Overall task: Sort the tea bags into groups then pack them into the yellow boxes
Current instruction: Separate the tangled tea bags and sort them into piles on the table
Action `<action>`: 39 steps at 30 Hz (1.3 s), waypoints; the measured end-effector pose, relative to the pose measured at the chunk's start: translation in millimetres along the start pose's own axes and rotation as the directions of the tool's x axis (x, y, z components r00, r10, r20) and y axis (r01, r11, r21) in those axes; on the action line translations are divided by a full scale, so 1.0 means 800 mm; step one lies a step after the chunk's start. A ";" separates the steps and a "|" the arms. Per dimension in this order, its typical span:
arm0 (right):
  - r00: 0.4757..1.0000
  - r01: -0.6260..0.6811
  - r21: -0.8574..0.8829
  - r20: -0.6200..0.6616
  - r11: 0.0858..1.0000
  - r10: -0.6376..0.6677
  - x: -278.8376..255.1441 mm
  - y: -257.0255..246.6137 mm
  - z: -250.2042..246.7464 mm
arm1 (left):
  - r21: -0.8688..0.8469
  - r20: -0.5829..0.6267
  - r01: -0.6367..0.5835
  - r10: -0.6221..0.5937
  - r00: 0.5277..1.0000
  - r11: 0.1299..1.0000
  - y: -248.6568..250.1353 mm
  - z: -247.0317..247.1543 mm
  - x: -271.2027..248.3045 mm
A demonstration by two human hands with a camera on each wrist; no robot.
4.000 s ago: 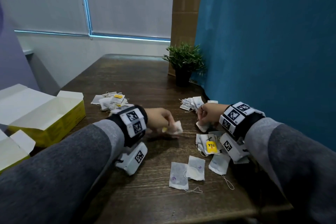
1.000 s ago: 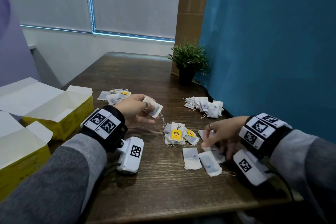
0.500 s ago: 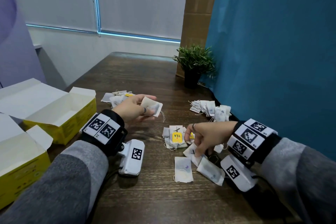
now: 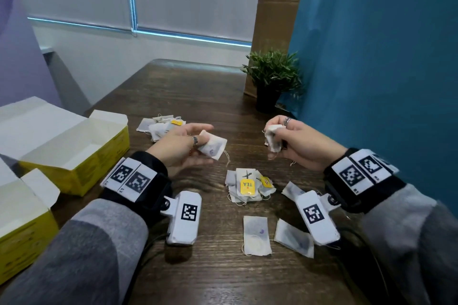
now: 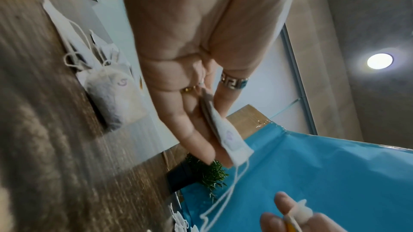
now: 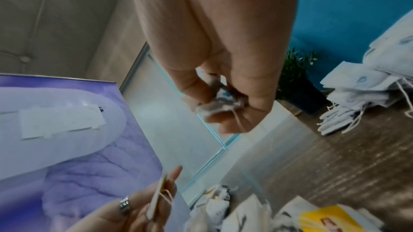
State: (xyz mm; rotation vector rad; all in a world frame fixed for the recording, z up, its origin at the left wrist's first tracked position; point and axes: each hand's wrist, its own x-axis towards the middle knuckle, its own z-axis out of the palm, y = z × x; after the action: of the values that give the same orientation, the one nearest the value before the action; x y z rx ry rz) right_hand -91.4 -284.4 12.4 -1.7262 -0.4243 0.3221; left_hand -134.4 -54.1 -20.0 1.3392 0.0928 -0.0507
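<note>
My left hand [image 4: 195, 142] pinches one white tea bag with a purple mark [image 4: 213, 148] above the table; in the left wrist view that tea bag [image 5: 226, 134] sits between the fingers with its string dangling. My right hand [image 4: 277, 137] is raised and grips a crumpled bunch of tea bags [image 4: 272, 140], seen bunched in the curled fingers in the right wrist view [image 6: 220, 104]. Between the hands lies a small pile with yellow TEA tags [image 4: 247, 184]. Two open yellow boxes [image 4: 74, 156] [image 4: 22, 230] stand at the left.
Loose tea bags [image 4: 256, 235] [image 4: 293, 239] lie near the front edge. A sorted pile [image 4: 161, 126] lies behind my left hand, another pile [image 6: 357, 94] by the blue wall. A potted plant [image 4: 270, 82] stands at the back right.
My right hand has risen from the loose bags at the front, carrying tea bags up and away from me. My left hand still holds its tea bag in about the same place.
</note>
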 end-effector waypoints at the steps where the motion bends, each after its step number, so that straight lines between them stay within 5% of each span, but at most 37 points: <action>1: 0.999 -0.030 -0.003 0.020 1.000 0.030 0.003 0.001 0.003 | -0.009 -0.011 0.004 -0.004 1.000 1.000 0.000 -0.001 -0.001; 4: 0.976 -0.100 -0.323 0.153 0.941 0.156 0.010 0.006 0.012 | -0.040 -0.042 0.003 -0.004 0.999 0.999 -0.001 -0.005 -0.002; 7: 0.944 0.021 -0.822 0.203 0.569 0.259 0.015 0.012 0.022 | -0.054 -0.060 -0.036 0.033 0.998 0.998 -0.002 -0.007 -0.003; 9: 0.949 0.065 -0.872 0.205 0.486 0.240 0.017 0.016 0.025 | -0.031 -0.050 -0.029 0.027 0.998 0.999 -0.001 -0.007 -0.004; 20: 1.000 0.029 -0.483 0.021 0.875 -0.022 0.002 0.003 0.000 | 0.080 -0.039 0.037 -0.034 0.999 0.996 -0.002 -0.009 -0.003; 23: 0.994 -0.038 -0.100 -0.110 0.994 0.026 0.001 0.004 -0.006 | 0.086 -0.026 0.047 -0.045 0.999 0.995 -0.003 -0.007 -0.003; 26: 0.977 -0.137 0.244 -0.125 0.960 0.172 0.001 -0.006 -0.012 | 0.074 -0.009 0.059 -0.058 0.998 0.996 -0.004 -0.006 -0.003; 28: 0.960 -0.223 0.277 -0.103 0.935 0.259 0.005 -0.009 -0.014 | 0.052 0.006 0.063 -0.064 0.998 0.997 -0.005 -0.007 -0.002; 30: 0.952 -0.297 0.120 -0.046 0.947 0.304 0.010 -0.007 -0.008 | 0.033 0.022 0.076 -0.076 0.997 0.997 -0.005 -0.007 -0.002; 32: 0.955 -0.274 -0.240 0.046 0.931 0.293 0.013 -0.004 0.003 | 0.036 0.035 0.084 -0.086 0.996 0.996 -0.006 -0.007 -0.002; 35: 0.930 -0.032 -0.753 0.219 0.657 0.296 0.014 0.002 0.022 | 0.049 0.031 0.078 -0.080 0.996 0.996 -0.007 -0.008 -0.002; 37: 0.931 0.030 -0.834 0.224 0.551 0.288 0.015 0.004 0.032 | 0.051 0.018 0.079 -0.080 0.997 0.996 -0.008 -0.009 0.001; 39: 0.948 0.026 -0.812 0.206 0.583 0.244 0.019 0.004 0.038 | 0.048 0.008 0.093 -0.093 0.996 0.995 -0.008 -0.009 0.002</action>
State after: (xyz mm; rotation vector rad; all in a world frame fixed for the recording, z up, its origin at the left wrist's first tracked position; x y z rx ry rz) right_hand -90.4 -251.5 3.6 -2.6423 -0.7708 0.5398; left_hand -133.5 -48.2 -27.7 1.3816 0.1463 -0.1393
